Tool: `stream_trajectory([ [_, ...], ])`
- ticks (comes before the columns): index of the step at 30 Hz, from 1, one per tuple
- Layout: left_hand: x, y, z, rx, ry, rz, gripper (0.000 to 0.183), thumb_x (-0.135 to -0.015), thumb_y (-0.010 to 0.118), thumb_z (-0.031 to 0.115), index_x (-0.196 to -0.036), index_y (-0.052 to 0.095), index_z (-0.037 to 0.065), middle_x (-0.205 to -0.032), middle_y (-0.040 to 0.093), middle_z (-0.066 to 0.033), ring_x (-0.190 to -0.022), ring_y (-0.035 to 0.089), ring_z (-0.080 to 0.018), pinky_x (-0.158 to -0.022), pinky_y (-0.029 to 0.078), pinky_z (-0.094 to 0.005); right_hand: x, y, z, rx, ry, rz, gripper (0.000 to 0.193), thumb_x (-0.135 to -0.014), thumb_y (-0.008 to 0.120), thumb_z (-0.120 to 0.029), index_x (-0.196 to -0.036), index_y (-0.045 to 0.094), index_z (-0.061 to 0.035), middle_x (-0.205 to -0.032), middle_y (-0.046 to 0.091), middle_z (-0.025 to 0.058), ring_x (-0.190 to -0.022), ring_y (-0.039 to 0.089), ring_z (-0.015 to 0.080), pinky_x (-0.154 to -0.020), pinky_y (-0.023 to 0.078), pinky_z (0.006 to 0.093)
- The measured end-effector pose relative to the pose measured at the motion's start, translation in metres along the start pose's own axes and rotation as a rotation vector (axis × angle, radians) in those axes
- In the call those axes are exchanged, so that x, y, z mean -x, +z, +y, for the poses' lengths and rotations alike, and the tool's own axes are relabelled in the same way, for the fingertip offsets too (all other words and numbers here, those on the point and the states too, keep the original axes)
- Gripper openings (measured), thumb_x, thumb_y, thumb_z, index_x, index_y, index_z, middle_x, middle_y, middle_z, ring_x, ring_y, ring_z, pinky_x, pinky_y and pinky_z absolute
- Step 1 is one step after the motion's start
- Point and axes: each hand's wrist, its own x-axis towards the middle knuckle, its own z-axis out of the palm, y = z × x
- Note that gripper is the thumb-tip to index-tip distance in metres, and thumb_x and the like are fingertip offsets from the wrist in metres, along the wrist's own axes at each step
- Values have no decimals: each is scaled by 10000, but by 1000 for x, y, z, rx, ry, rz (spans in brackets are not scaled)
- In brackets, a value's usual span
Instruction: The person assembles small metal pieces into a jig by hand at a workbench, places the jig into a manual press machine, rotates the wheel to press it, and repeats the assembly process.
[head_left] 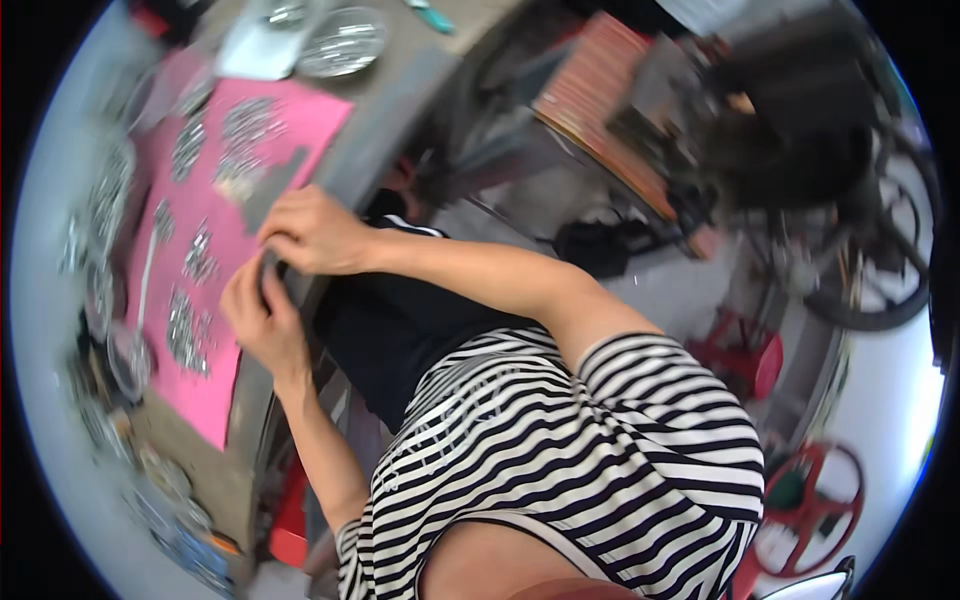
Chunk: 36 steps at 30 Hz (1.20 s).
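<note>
My two hands meet at the table's near edge, over the rim of a pink sheet (222, 400). The fingers of my right hand (318, 232) are bent and pinched together, pointing left. Just below it, my left hand (262, 315) curls its thumb and fingers up towards the right fingertips. Something small and dark seems to sit between them, but blur and the fingers hide what it is. A flat grey strip (272, 190) lies on the sheet beyond my right hand. Piles of small shiny metal parts (187, 335) are spread over the sheet.
Round clear dishes of metal parts, such as this dish (342, 42), stand around the sheet. A white tray (262, 45) and a teal-handled tool (432, 15) lie at the far end. To the right are a dark machine (780, 120), a red stool (745, 355) and a red handwheel (812, 508).
</note>
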Motion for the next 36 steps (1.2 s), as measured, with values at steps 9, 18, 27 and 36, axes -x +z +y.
stream_trajectory([
  [9, 1, -21, -10, -120, 11, -46, 213, -925, 684, 27, -1136, 705, 15, -1119, 679, -155, -1047, 638, -313, -944, 501, -405, -4, 11, -2, -47, -36, -29, 94, -816, 679, -132, -866, 714, -61, -890, 703, 88, -875, 666, 292, -791, 494, 423],
  [18, 54, -103, -68, -209, -409, 282, 119, -921, 699, 89, -1031, 731, 57, -971, 699, -92, -977, 631, -276, -890, 481, -382, -30, -12, -36, 115, -72, -333, 119, -844, 678, -13, -946, 717, -59, -942, 662, 60, -865, 626, 246, -804, 442, 393],
  [27, 44, -87, -77, -400, -346, 208, 139, -821, 799, 247, -872, 747, 129, -864, 635, -19, -920, 574, -235, -936, 361, -447, -76, 94, -48, 153, -137, -794, 135, -871, 697, -125, -995, 733, -84, -964, 653, 108, -1006, 587, 322, -863, 450, 463],
  [36, 35, -83, -81, -355, -215, 164, 95, -841, 765, 130, -929, 730, 119, -871, 632, -23, -911, 585, -238, -961, 357, -444, -78, 101, -32, 272, -325, -820, 119, -868, 714, -162, -936, 710, -64, -908, 649, 115, -914, 613, 318, -856, 448, 449],
])
